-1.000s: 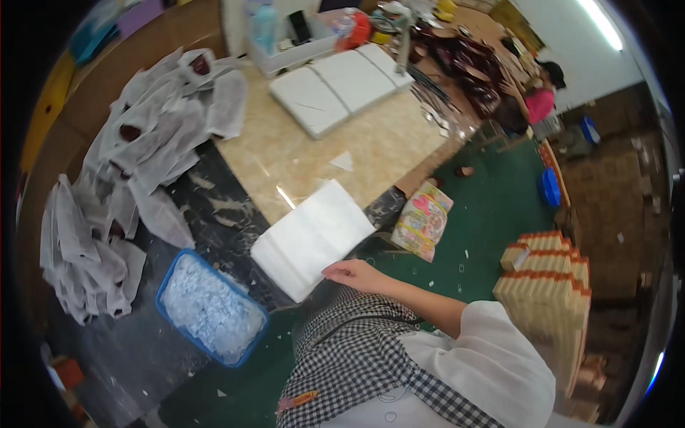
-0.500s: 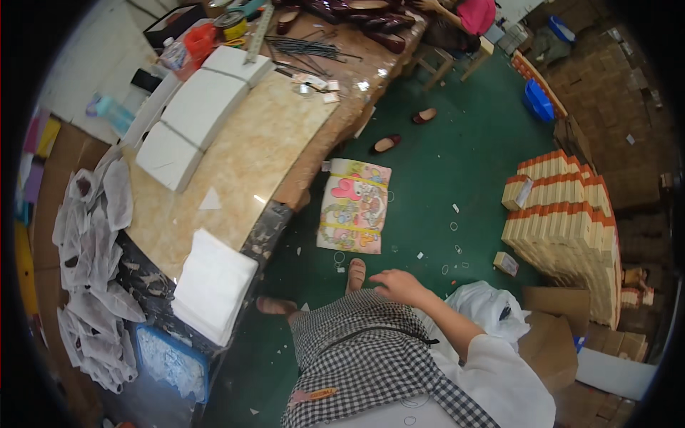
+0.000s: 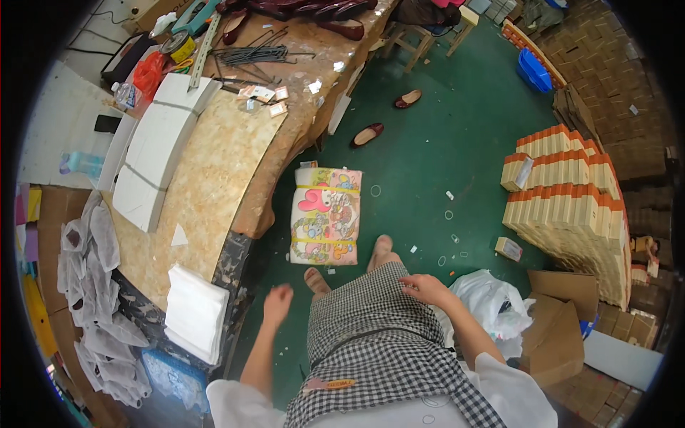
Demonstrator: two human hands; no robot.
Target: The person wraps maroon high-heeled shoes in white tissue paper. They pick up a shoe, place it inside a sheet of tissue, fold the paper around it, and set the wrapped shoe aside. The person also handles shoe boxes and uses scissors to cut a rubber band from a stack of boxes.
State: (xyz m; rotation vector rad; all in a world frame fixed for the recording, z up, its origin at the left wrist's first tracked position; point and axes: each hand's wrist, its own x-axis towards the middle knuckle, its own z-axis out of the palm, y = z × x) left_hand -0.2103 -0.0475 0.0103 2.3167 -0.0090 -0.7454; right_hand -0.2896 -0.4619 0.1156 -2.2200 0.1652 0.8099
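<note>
My left hand (image 3: pixel 278 304) hangs over the green floor beside the table's edge, slightly blurred, its fingers curled in with nothing seen in them. My right hand (image 3: pixel 426 288) is at the side of my checked apron (image 3: pixel 378 335). Its fingers are loosely stretched out and hold nothing that I can see. On the floor ahead of my feet lies a bundle of pink cartoon-printed material (image 3: pixel 325 216), bound with yellow straps. Left of my left hand, a stack of white sheets (image 3: pixel 196 314) rests at the table corner.
Strapped white card (image 3: pixel 153 153) and dark rods (image 3: pixel 257 55) lie on the worktable (image 3: pixel 235 135). Two dark red shoes (image 3: pixel 367 135) are on the floor. To the right stand stacked boxes (image 3: pixel 564 192), a white plastic bag (image 3: pixel 492 303) and an open carton (image 3: pixel 556 335). White-wrapped items (image 3: pixel 93 264) are at left.
My left arm has come into view at the lower left. My right hand has shifted a little right, and my feet have moved. The floor bundle now appears further left.
</note>
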